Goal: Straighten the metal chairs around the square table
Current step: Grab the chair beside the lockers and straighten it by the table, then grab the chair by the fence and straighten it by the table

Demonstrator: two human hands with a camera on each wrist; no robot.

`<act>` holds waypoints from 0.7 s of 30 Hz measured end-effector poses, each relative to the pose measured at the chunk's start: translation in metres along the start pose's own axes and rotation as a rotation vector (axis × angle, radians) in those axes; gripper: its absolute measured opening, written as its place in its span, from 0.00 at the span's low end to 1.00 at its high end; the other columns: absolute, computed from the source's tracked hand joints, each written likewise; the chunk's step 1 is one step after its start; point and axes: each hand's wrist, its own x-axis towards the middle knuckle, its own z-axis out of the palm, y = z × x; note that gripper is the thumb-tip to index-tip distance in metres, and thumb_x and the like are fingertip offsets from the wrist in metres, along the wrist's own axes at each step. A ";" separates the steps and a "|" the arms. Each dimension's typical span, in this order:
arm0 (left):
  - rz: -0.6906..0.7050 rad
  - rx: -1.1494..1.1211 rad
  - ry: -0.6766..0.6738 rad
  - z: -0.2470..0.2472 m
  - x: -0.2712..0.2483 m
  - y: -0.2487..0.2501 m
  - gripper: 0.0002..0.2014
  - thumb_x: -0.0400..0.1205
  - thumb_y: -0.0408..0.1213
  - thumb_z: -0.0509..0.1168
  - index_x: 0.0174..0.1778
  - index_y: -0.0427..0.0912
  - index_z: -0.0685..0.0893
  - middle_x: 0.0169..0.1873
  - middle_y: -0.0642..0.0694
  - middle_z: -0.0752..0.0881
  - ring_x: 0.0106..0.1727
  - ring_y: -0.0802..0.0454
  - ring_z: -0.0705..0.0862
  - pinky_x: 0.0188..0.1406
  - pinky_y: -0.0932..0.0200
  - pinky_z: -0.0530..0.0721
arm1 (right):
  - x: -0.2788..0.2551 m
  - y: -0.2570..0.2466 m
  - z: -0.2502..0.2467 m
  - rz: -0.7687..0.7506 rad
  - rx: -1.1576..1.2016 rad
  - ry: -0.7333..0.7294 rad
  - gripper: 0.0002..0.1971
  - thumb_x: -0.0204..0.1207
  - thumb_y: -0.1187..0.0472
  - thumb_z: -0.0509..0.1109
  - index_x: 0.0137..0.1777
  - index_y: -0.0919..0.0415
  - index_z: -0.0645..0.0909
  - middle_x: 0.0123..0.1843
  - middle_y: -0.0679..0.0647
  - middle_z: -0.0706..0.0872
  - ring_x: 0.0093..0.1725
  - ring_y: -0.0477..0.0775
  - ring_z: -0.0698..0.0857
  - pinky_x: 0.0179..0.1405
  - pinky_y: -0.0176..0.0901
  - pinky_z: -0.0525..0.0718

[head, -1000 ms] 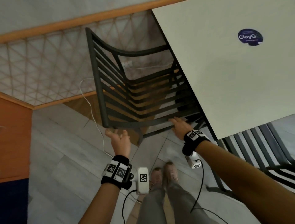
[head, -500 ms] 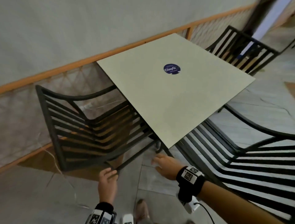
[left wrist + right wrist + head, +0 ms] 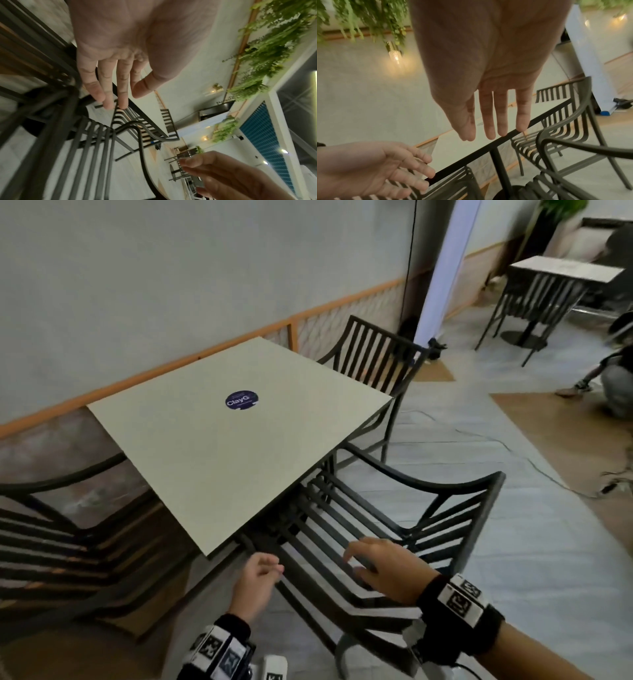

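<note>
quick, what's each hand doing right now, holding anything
Left hand: open, fingers loosely bent, holding nothing, beside the near chair.
Right hand: open, fingers spread over the chair's slats, gripping nothing.

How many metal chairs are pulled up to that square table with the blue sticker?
3. One chair at the table's left side, one chair at the near-right side under both hands, one chair at the far side. The wall side is partly hidden.

cream table (image 3: 205, 460), black slatted chairs (image 3: 404, 518), blue sticker (image 3: 241, 401)
</note>
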 end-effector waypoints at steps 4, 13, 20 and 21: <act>0.089 0.044 -0.026 0.077 0.002 0.060 0.06 0.79 0.29 0.64 0.43 0.45 0.83 0.46 0.41 0.90 0.50 0.42 0.88 0.47 0.54 0.82 | -0.034 0.073 -0.057 0.008 -0.042 0.031 0.07 0.80 0.53 0.62 0.56 0.45 0.75 0.56 0.48 0.84 0.52 0.50 0.82 0.54 0.50 0.83; 0.237 0.163 0.003 0.221 0.068 0.188 0.06 0.78 0.28 0.64 0.43 0.44 0.83 0.45 0.41 0.90 0.45 0.47 0.87 0.42 0.61 0.78 | -0.037 0.225 -0.181 0.098 -0.097 0.109 0.15 0.79 0.57 0.66 0.65 0.49 0.72 0.64 0.54 0.84 0.61 0.58 0.82 0.61 0.55 0.81; 0.246 0.225 0.038 0.330 0.171 0.266 0.04 0.76 0.30 0.68 0.42 0.44 0.84 0.46 0.38 0.91 0.46 0.44 0.88 0.51 0.51 0.84 | 0.017 0.348 -0.272 0.111 -0.143 0.040 0.21 0.79 0.57 0.67 0.69 0.50 0.67 0.66 0.58 0.82 0.62 0.62 0.81 0.60 0.58 0.80; 0.243 0.249 0.051 0.344 0.186 0.276 0.04 0.76 0.31 0.69 0.45 0.42 0.84 0.47 0.39 0.90 0.49 0.44 0.88 0.54 0.51 0.84 | 0.025 0.365 -0.285 0.112 -0.137 0.024 0.20 0.79 0.57 0.67 0.69 0.50 0.67 0.67 0.58 0.82 0.62 0.62 0.81 0.60 0.58 0.80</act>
